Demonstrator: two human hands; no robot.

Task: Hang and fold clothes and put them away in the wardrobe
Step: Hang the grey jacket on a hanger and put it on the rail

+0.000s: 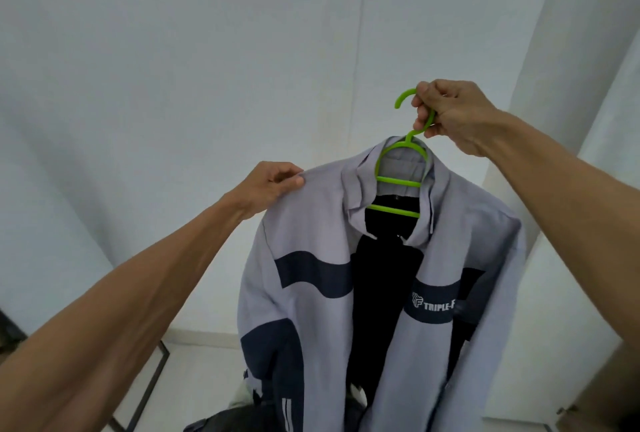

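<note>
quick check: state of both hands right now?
Left hand: closed, pinching the shirt at its shoulder.
Right hand: closed, gripping the hanger by its hook.

The hanger, right of frame centre, is bright lime green; the shirt on it is pale lavender-grey with navy bands, white lettering and a black lining, against a white wall
</note>
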